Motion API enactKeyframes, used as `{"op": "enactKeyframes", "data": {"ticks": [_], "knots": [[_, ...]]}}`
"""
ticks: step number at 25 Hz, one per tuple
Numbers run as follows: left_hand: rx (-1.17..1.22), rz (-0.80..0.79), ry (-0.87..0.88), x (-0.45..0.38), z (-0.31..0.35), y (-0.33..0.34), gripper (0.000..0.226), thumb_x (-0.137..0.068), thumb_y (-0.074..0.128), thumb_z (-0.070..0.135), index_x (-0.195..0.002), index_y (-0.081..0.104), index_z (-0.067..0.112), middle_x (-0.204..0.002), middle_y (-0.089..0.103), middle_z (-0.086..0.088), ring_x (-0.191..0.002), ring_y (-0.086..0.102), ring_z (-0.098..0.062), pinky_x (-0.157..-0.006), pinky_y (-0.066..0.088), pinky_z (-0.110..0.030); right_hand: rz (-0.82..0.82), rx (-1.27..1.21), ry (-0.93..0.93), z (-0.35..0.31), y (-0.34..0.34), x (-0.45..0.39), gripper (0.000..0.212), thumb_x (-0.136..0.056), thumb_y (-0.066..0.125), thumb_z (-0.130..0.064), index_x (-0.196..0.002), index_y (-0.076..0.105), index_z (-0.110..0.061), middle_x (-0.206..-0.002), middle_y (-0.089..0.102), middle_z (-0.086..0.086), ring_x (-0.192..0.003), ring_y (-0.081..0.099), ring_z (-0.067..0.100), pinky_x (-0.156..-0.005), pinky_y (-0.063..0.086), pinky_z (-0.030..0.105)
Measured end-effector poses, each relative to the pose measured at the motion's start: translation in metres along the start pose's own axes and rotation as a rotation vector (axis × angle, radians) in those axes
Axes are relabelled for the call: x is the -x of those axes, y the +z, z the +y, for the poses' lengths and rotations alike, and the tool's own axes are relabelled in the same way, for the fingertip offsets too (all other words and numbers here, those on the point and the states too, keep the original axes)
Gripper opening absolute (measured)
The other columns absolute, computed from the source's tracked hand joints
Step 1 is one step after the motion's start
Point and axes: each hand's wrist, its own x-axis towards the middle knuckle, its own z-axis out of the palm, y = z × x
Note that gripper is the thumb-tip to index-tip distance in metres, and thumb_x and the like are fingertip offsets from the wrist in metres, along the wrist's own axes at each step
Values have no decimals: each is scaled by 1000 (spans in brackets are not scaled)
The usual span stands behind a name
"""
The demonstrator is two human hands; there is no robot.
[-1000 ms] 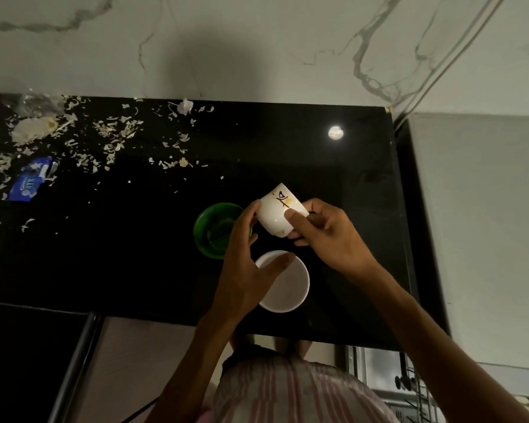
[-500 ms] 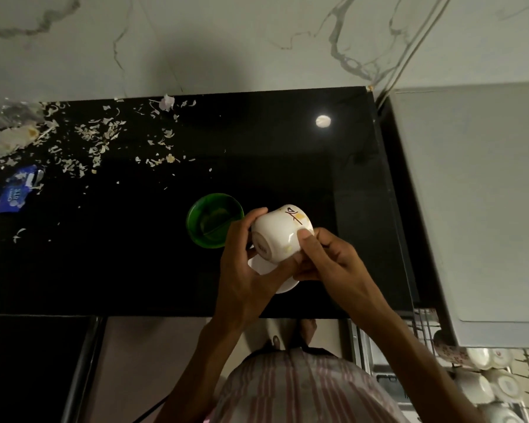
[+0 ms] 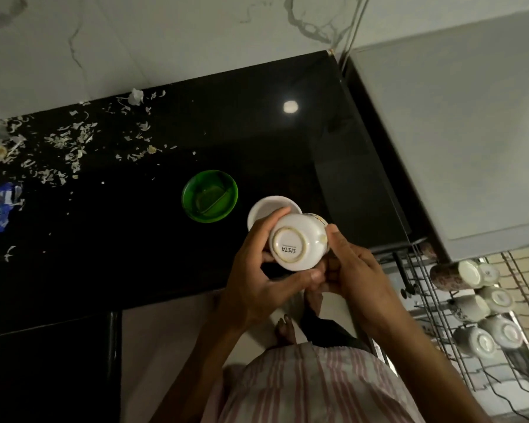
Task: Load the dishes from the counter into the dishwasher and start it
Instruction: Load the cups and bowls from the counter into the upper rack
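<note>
Both hands hold a white cup (image 3: 297, 247) above the near edge of the black desk (image 3: 135, 233), its base turned to the camera — the stamp reads "SISTA". The left hand (image 3: 257, 279) curls round its left side and also holds a white saucer (image 3: 268, 207) behind it; the right hand (image 3: 348, 273) grips the right side. A green bowl (image 3: 209, 195) sits on the desk just beside them. Cups (image 3: 474, 341) lie in the dishwasher rack (image 3: 434, 300) at right.
</note>
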Motion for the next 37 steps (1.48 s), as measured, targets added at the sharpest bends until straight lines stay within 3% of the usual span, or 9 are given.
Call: {"op": "enactKeyframes", "data": {"ticks": [3, 5, 9, 13, 17, 21, 25, 30, 37], "knots": [[4, -42, -4, 9, -2, 9, 84, -71, 85, 18, -143, 42, 19, -138, 54, 10, -127, 54, -15, -94, 52, -29, 36, -24, 7, 8, -7, 16, 50, -96, 41, -51, -96, 74, -13, -63, 61, 16, -56, 59, 22, -58, 52, 29], [-11, -57, 9, 13, 0, 17, 83, -71, 86, 26, -142, 43, 22, -137, 55, 9, -126, 54, -17, -94, 53, -33, 53, 20, -46, 11, -16, 27, 50, -98, 38, -50, -78, 72, -18, -60, 58, 16, -53, 55, 21, -58, 50, 27], [-23, -86, -1, 16, 8, 39, 82, -68, 83, 37, -140, 46, 28, -133, 57, 13, -123, 56, -16, -92, 55, -41, 101, 89, -143, 15, -36, 47, 65, -101, 34, -46, -57, 59, -6, -55, 57, 15, -53, 54, 24, -62, 52, 24], [-23, -100, 3, 24, 19, 72, 79, -65, 82, 39, -135, 47, 34, -129, 59, 13, -122, 57, -14, -93, 55, -42, 147, 124, -179, 23, -66, 67, 63, -101, 35, -47, -62, 59, -4, -54, 58, 15, -53, 55, 23, -60, 50, 23], [-24, -108, -21, 39, 25, 114, 78, -64, 83, 39, -135, 49, 33, -127, 62, 8, -119, 59, -15, -93, 55, -43, 190, 170, -241, 32, -103, 91, 44, -100, 38, -42, -86, 64, -10, -60, 62, 18, -53, 57, 24, -55, 50, 29], [-12, -126, -40, 61, 35, 170, 77, -63, 82, 39, -133, 50, 31, -126, 63, 5, -117, 61, -15, -93, 54, -39, 233, 182, -244, 45, -156, 122, 43, -97, 43, -44, -102, 64, -6, -62, 64, 12, -54, 59, 22, -55, 51, 29], [-26, -165, -65, 79, 41, 219, 81, -64, 82, 39, -136, 50, 20, -127, 62, 3, -117, 61, -14, -91, 53, -28, 266, 172, -215, 56, -200, 152, 40, -98, 43, -43, -96, 65, -10, -62, 65, 14, -53, 60, 21, -54, 50, 24], [-70, -219, -79, 98, 49, 278, 77, -63, 85, 37, -131, 52, 22, -124, 63, 6, -114, 61, -7, -86, 53, -19, 353, 205, -201, 77, -250, 181, 40, -100, 43, -45, -89, 65, -13, -59, 62, 8, -51, 57, 20, -57, 49, 41], [-118, -349, -124, 91, 46, 333, 69, -68, 86, 29, -129, 54, 21, -122, 65, 6, -111, 63, -7, -87, 54, -22, 550, 186, -129, 92, -294, 195, 33, -100, 43, -44, -81, 64, -27, -60, 60, -13, -57, 58, 16, -53, 46, 24]]}}
